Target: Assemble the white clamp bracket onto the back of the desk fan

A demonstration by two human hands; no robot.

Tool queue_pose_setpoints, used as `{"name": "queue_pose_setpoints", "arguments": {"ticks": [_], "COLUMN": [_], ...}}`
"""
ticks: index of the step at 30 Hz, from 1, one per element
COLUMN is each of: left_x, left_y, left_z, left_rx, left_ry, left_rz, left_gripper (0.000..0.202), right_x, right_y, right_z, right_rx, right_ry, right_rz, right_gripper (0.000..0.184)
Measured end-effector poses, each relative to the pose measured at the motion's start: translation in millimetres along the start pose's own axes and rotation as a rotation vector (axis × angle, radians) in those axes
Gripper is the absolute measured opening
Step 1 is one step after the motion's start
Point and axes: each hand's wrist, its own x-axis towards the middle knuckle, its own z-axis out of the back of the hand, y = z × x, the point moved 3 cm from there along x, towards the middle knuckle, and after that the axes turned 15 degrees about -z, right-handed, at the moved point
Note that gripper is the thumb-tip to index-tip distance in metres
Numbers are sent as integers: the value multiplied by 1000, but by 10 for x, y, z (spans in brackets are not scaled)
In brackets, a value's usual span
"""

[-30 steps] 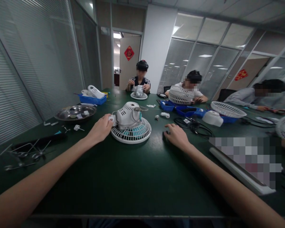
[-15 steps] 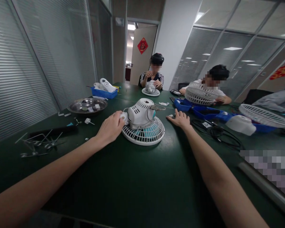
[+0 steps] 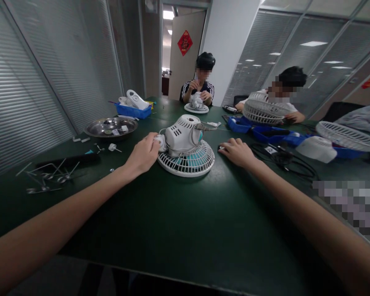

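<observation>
A white electric fan head [image 3: 182,135] lies face down on its round grille, with light blue blades showing through the bars. My left hand [image 3: 143,153] is closed around the white joint [image 3: 160,142] on the left side of its motor housing. A cord runs off the housing's right side. Beside the grille, apart from it on the right, my right hand [image 3: 237,152] rests low on the table. Its fingers are curled over a small dark and silvery thing [image 3: 221,148], mostly covered and too small to name.
On the left are a steel bowl [image 3: 91,130] of small parts, metal rods [image 3: 47,176] and a blue bin [image 3: 134,112]. Black cables [image 3: 285,160], blue trays [image 3: 239,125] and a white cover [image 3: 317,149] lie right. Two people [image 3: 205,86] work on fans across the green table [image 3: 185,222].
My right hand's fingers have gone from spread to curled over the small thing on the table. My left hand stays on the fan's joint. The view has tilted down slightly.
</observation>
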Motion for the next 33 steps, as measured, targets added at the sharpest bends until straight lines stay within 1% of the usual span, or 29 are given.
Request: {"name": "queue_pose_setpoints", "arguments": {"ticks": [1,3,4,7,8,10,13,15,17,21,24,26,30,33], "left_x": [2,-1,-6,-44,-61,-98,-140,-153,-157,-152,-149,-150,-150,-144], "left_y": [-3,-16,-29,-107,-149,-250,-419,-508,-558,-576,-580,-589,-565,-543], "left_z": [2,-2,-8,-39,-52,-81,-122,-137,-145,-137,-109,-89,-57,-39], "left_rx": [-21,-61,-82,-155,-181,-239,-354,-432,-482,-484,-442,-376,-121,0], "left_ry": [-20,-64,-81,-103,-96,-59,18,43,58,87,94,103,107,66], "left_rz": [-8,-27,-36,-54,-60,-72,-91,-90,-81,-68,-71,-78,-30,-1], "left_gripper": [43,42,41,39,38,35,31,28,27,27,28,30,35,40], "right_x": [-158,-494,-656,-1054,-1143,-1253,-1277,-1255,-1240,-1236,-1241,-1241,-1213,-1169], "right_y": [44,133,167,217,214,191,144,128,125,81,16,-32,-134,-201], "right_z": [57,190,248,377,408,436,415,393,393,442,464,463,430,396], "right_rx": [2,24,45,169,235,397,636,720,708,543,445,438,583,758], "right_ry": [-7,-68,-69,-5,11,59,129,135,95,-45,-103,-125,-159,-189], "right_rz": [42,165,215,338,356,368,327,309,320,279,255,232,97,-1], "right_gripper": [47,49,49,52,52,47,38,36,34,38,39,38,41,40]}}
